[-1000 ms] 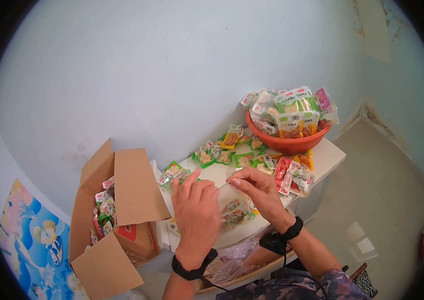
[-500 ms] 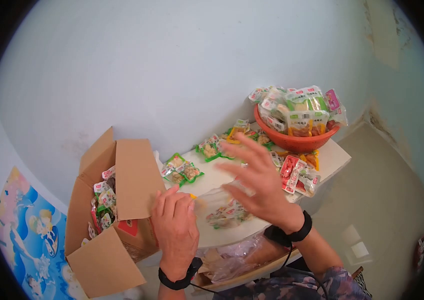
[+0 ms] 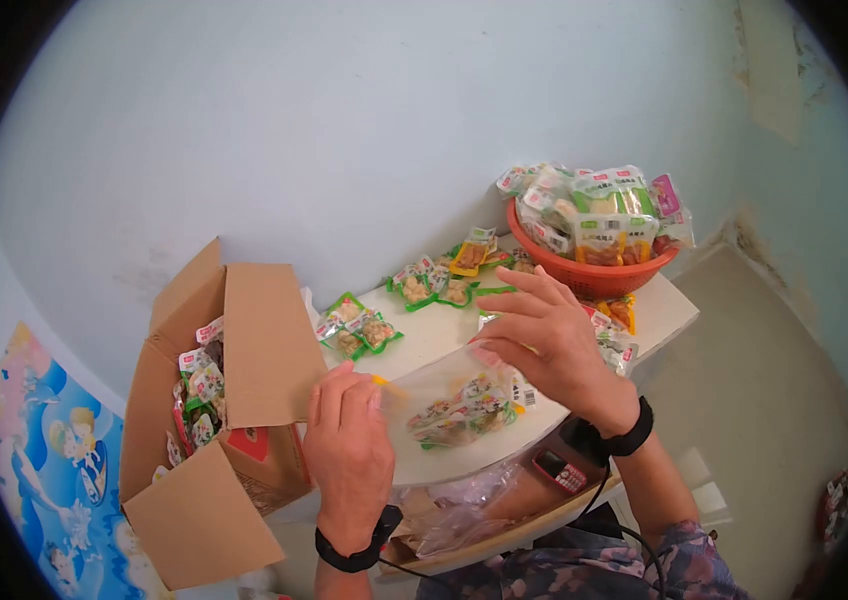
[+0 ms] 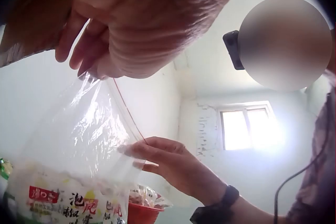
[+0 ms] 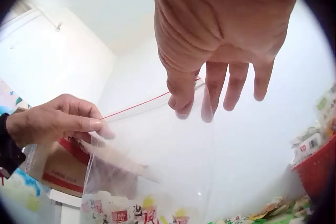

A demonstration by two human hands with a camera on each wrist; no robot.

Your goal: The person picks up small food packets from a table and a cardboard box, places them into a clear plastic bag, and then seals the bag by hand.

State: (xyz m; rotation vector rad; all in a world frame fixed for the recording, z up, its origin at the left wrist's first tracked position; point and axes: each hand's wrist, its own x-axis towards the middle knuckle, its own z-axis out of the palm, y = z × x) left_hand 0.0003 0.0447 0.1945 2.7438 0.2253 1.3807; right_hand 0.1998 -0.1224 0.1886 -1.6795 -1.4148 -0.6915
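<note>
A clear zip bag (image 3: 456,405) with printed snack packets in its lower part hangs between both hands above the white table. My left hand (image 3: 351,458) pinches one upper corner; in the right wrist view that left hand (image 5: 55,121) has thumb and fingers on the bag's edge. My right hand (image 3: 566,345) pinches the other upper corner between thumb and index finger, its other fingers extended. A red zip line runs along the top of the bag (image 5: 157,155) between the hands. The left wrist view shows the packets (image 4: 68,198) at the bottom.
An open cardboard box (image 3: 274,345) holding packets stands at the left. An orange basket (image 3: 599,277) heaped with packets sits at the table's back right. Loose green-edged packets (image 3: 359,327) lie along the table (image 3: 414,350). Below the front edge are a red phone (image 3: 559,470) and clear plastic (image 3: 464,505).
My right hand, raised with spread fingers half a second ago, has come down onto the bag's right corner. The bag is stretched wider between my hands, and the phone has come into view.
</note>
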